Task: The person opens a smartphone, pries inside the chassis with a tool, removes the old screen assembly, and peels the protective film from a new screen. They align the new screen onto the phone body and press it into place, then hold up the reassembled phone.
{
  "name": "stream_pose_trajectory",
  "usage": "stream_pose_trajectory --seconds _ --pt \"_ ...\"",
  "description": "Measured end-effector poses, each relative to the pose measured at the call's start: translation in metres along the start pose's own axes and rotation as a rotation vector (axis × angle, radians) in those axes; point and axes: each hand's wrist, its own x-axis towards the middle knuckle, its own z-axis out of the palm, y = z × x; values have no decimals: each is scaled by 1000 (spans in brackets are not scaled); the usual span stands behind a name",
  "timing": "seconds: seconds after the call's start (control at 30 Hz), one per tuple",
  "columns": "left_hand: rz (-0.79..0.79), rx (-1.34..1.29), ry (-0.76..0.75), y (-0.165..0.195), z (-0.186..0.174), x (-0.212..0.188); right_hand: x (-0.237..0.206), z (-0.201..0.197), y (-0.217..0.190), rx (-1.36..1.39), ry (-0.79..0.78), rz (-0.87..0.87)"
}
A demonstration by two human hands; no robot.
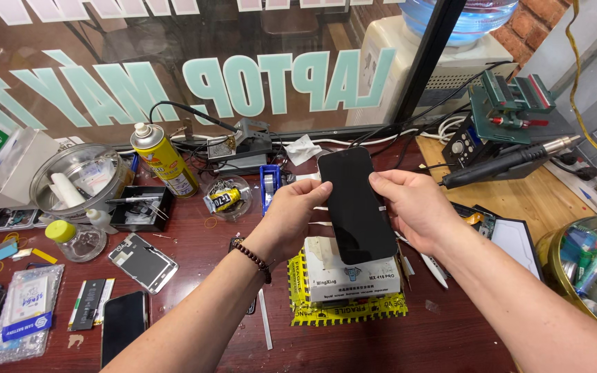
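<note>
Left hand: our left hand point(290, 214) rises from the lower left, forearm slanting up across the desk point(195, 324), a bead bracelet point(251, 258) at the wrist. The fingers curl inward and the thumb tip presses the left edge of the phone point(355, 206), so the hand pinches that edge.

Right hand: our right hand point(414, 204) comes in from the lower right, the forearm long and bare. Thumb and forefinger close on the phone's right edge near its upper half; the other fingers fold behind the phone, where we cannot see them.

Phone: black, screen dark, held between both hands above the desk, tilted with its top leaning left. It touches nothing but the hands.

Below the phone: a white box point(350, 276) sits on a yellow-and-black striped pad point(312, 312), right under the phone's lower end.

Left of the hands: a yellow spray can point(165, 160) stands upright near a glass bowl point(77, 181); a phone frame point(143, 262) and a second dark phone point(123, 324) lie flat on the desk.

Right of the hands: a hot-air handle point(506, 164) rests across a wooden board point(533, 200), well apart from our right hand.

Behind: a glass pane with large lettering closes off the back of the desk.
</note>
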Motion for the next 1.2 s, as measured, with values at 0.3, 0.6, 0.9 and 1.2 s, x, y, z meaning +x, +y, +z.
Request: stream_pose_trajectory --seconds 0.3,0.6,0.9,1.2 --pt "60 -94 1 15 2 0 -11 10 -4 8 -54 26" --pt "35 -99 45 21 9 -2 -13 15 -15 -100 -18 80" --pt "-35 -292 74 16 1 3 -17 21 -1 -213 32 -190" --pt "-23 -500 70 4 -14 14 -41 44 -12 -482 91 -351"
